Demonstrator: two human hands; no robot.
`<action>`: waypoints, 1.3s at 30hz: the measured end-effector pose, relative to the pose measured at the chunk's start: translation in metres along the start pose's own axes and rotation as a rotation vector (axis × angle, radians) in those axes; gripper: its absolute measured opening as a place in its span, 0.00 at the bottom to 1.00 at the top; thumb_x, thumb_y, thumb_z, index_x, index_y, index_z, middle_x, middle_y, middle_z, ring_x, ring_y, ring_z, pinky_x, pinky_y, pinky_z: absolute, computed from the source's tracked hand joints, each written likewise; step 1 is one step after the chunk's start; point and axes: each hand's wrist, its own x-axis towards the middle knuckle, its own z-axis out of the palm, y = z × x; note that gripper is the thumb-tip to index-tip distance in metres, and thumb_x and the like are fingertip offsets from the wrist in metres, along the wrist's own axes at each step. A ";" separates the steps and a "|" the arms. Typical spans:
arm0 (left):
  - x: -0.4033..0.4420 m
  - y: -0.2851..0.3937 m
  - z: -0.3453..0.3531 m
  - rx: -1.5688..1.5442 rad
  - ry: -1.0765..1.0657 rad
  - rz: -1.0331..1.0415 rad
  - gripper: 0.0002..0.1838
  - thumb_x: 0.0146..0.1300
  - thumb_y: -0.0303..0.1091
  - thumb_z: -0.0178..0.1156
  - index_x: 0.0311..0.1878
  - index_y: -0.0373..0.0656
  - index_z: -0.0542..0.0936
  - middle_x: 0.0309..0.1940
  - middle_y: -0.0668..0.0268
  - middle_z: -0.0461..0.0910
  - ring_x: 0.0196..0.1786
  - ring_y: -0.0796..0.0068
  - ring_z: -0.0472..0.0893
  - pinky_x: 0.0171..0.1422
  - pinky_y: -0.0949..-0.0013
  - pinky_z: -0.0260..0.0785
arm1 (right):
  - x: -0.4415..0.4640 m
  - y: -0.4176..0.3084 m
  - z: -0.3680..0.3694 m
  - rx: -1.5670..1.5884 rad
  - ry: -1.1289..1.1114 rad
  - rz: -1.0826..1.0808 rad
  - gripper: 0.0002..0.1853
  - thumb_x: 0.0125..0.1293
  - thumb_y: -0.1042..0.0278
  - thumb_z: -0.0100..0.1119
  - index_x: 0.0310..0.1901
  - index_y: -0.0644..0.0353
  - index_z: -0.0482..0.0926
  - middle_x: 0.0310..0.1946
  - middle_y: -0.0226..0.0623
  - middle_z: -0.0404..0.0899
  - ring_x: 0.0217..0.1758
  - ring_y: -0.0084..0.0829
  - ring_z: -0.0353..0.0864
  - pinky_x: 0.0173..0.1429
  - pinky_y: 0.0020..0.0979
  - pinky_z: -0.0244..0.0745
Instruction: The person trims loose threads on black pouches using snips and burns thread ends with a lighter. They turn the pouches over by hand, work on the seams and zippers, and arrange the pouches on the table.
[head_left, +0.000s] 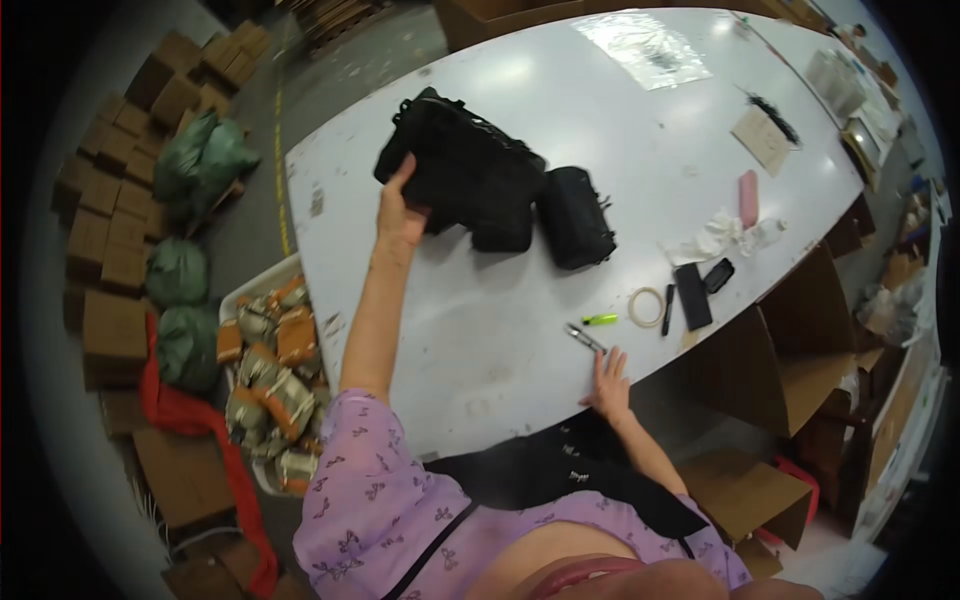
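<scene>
My left hand (402, 212) holds the near left side of a large black bag (465, 165); the thumb lies on top and the other fingers are mostly hidden by the bag. Close against its right end is a smaller black bag (577, 217) with a zipper along one side. At the table's near edge, my right hand (610, 387) has its fingers spread. Just beyond those fingertips lies a slim metal tool (584, 338), too small to name surely. A yellow-green object (600, 320) lies beside it.
On the white table (480, 370) to the right are a tape roll (647, 307), a black marker (668, 310), a dark phone-like slab (692, 297), a pink case (748, 198) and crumpled tissue (710, 238). A bin (235, 300) of orange-and-tan packs stands left; open cartons (790, 350) stand right.
</scene>
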 end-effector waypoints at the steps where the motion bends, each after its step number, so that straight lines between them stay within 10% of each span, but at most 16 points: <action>1: -0.024 0.001 0.000 -0.040 0.008 -0.035 0.26 0.61 0.40 0.68 0.60 0.42 0.75 0.55 0.60 0.79 0.60 0.63 0.77 0.66 0.56 0.69 | 0.003 -0.001 -0.002 0.006 -0.010 0.002 0.71 0.35 0.52 0.83 0.77 0.57 0.42 0.76 0.65 0.34 0.78 0.67 0.38 0.60 0.67 0.69; 10: -0.178 -0.013 -0.043 -0.065 0.176 -0.278 0.30 0.63 0.46 0.65 0.65 0.43 0.71 0.61 0.58 0.73 0.65 0.59 0.71 0.67 0.49 0.66 | 0.010 0.017 -0.004 0.062 -0.015 -0.048 0.57 0.48 0.64 0.74 0.76 0.50 0.47 0.74 0.61 0.47 0.74 0.64 0.52 0.65 0.50 0.72; 13: -0.214 -0.017 -0.051 -0.036 0.244 -0.339 0.29 0.62 0.46 0.66 0.63 0.44 0.72 0.58 0.59 0.74 0.62 0.60 0.71 0.64 0.49 0.67 | 0.010 0.019 -0.013 0.219 0.219 -0.114 0.36 0.55 0.62 0.71 0.64 0.63 0.68 0.68 0.60 0.61 0.70 0.58 0.63 0.67 0.48 0.69; 20: -0.265 -0.032 -0.058 0.082 0.209 -0.448 0.27 0.65 0.46 0.63 0.63 0.43 0.72 0.56 0.60 0.76 0.59 0.63 0.75 0.62 0.50 0.71 | -0.035 -0.107 -0.157 1.188 0.111 -0.338 0.28 0.66 0.55 0.64 0.61 0.64 0.72 0.52 0.44 0.79 0.56 0.31 0.77 0.59 0.30 0.71; 26: -0.293 -0.031 -0.051 0.218 0.177 -0.387 0.32 0.66 0.58 0.58 0.64 0.46 0.71 0.56 0.61 0.76 0.58 0.65 0.76 0.56 0.53 0.72 | -0.053 -0.141 -0.170 1.183 0.122 -0.342 0.25 0.59 0.57 0.71 0.48 0.70 0.77 0.36 0.35 0.82 0.38 0.22 0.79 0.46 0.25 0.75; 35: -0.284 -0.050 -0.066 0.402 0.294 0.044 0.42 0.64 0.71 0.50 0.70 0.47 0.65 0.65 0.62 0.71 0.69 0.66 0.65 0.73 0.45 0.48 | -0.046 -0.115 -0.213 1.658 -0.220 -0.205 0.21 0.66 0.56 0.63 0.46 0.69 0.78 0.36 0.33 0.81 0.37 0.20 0.79 0.43 0.21 0.74; 39: -0.283 -0.042 -0.049 0.429 -0.106 0.189 0.44 0.56 0.62 0.69 0.68 0.42 0.69 0.55 0.66 0.78 0.58 0.77 0.72 0.64 0.68 0.62 | -0.037 -0.114 -0.214 1.899 -0.439 -0.052 0.18 0.68 0.56 0.59 0.46 0.65 0.78 0.37 0.35 0.82 0.36 0.22 0.82 0.43 0.24 0.78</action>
